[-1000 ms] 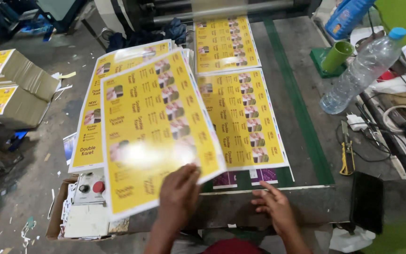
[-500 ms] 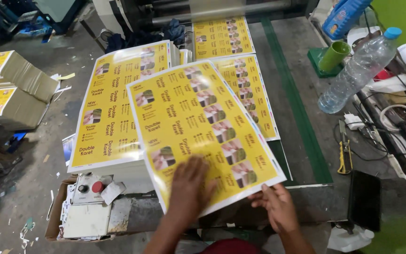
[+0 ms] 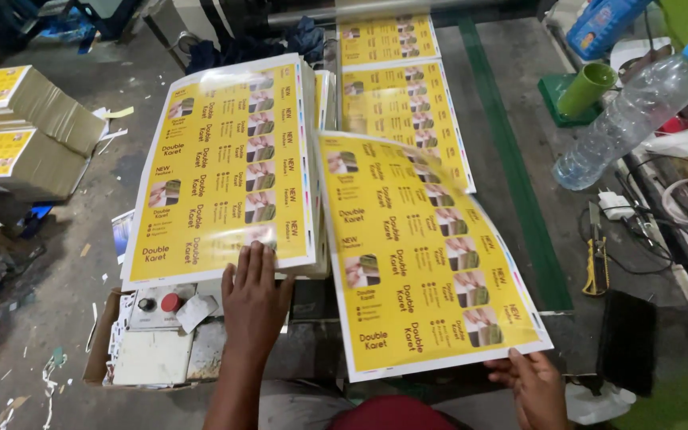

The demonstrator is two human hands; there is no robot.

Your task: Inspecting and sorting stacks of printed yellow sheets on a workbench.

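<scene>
The right hand (image 3: 531,386) fingers are grasping the yellow printed sheet (image 3: 424,255), its long axis running away from them; the left hand (image 3: 255,299) fingers are lying released on the stack (image 3: 224,163).

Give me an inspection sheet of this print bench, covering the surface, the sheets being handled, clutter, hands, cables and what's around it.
Surface: dark machine bed with a green stripe; yellow printed sheets lie along it.
Job's things: loose yellow sheet, glossy, its near edge raised off the bed; stack of yellow sheets to its left.
Clutter: clear plastic bottle, green cup, yellow-handled cutter, flat black item.
Hands: left hand flat on the stack's near edge; right hand grips the loose sheet's near corner.
Cables: black and white leads tangled at right.
Surroundings: bundles of yellow prints at left; control box with a red button; littered floor.
</scene>
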